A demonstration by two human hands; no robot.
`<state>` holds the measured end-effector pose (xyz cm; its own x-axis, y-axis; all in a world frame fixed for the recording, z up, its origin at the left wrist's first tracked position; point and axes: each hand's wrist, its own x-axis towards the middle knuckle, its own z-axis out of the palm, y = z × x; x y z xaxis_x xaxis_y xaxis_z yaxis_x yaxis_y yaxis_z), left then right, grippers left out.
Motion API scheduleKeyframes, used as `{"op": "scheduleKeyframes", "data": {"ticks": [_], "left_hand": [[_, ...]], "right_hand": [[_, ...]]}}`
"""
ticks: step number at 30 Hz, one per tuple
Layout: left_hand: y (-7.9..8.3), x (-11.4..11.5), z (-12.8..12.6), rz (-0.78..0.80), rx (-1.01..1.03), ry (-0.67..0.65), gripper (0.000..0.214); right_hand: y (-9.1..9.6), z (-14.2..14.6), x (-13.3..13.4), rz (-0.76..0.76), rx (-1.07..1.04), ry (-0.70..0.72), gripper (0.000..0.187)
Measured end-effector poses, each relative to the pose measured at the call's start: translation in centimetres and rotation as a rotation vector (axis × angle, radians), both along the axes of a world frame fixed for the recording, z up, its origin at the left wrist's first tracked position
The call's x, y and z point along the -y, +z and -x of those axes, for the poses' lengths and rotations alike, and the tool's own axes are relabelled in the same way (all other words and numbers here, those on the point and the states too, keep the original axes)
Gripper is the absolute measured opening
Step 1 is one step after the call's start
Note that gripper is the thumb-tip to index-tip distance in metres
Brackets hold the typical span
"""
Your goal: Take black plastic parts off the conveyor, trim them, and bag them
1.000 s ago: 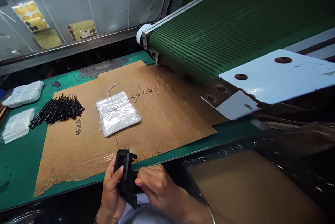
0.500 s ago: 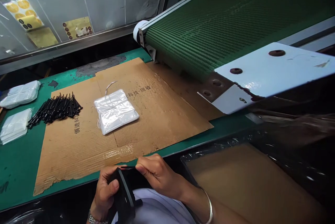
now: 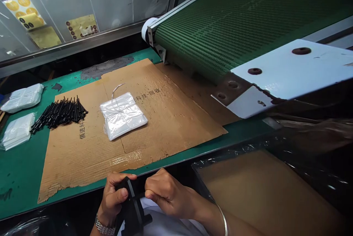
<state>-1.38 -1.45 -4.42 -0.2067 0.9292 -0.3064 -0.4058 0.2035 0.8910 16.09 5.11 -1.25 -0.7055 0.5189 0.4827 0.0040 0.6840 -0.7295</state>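
Observation:
My left hand [image 3: 116,195] is closed around a black plastic part [image 3: 132,210] with a flat edge and a short stub on its side. It holds this part low, over my lap, in front of the table edge. My right hand [image 3: 169,193] is pinched shut just right of the part. A thin black piece [image 3: 141,194] runs between those fingertips and the part; its far end cannot be made out. On the cardboard ahead of my hands lies a tied stack of clear plastic bags [image 3: 124,116]. Left of it is a pile of thin black pins [image 3: 60,114].
A cardboard sheet [image 3: 165,129] covers part of the green table [image 3: 16,177]. More bag stacks [image 3: 23,98] lie at far left. A green conveyor belt [image 3: 220,26] with a white side plate [image 3: 289,66] rises at right. Below it, a plastic-lined box [image 3: 248,184] stands beside my right arm.
My right hand has moved down along the black part, bringing the thin black piece from its top edge to its side. The left hand keeps its hold. The view has shifted slightly.

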Motion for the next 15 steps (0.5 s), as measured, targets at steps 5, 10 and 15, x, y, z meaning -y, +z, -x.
{"op": "scheduleKeyframes", "data": {"ticks": [5, 10, 15], "left_hand": [[0.1, -0.7, 0.1, 0.029, 0.042, -0.003, 0.028], [0.5, -1.2, 1.0, -0.080, -0.144, -0.056, 0.023], [2.1, -2.4, 1.1, -0.312, -0.459, -0.390, 0.027]], "right_hand": [[-0.3, -0.7, 1.1, -0.049, 0.046, 0.131, 0.046], [-0.3, -1.2, 1.0, 0.257, -0.010, -0.042, 0.054], [0.6, -0.9, 0.4, 0.551, 0.122, 0.043, 0.056]]}}
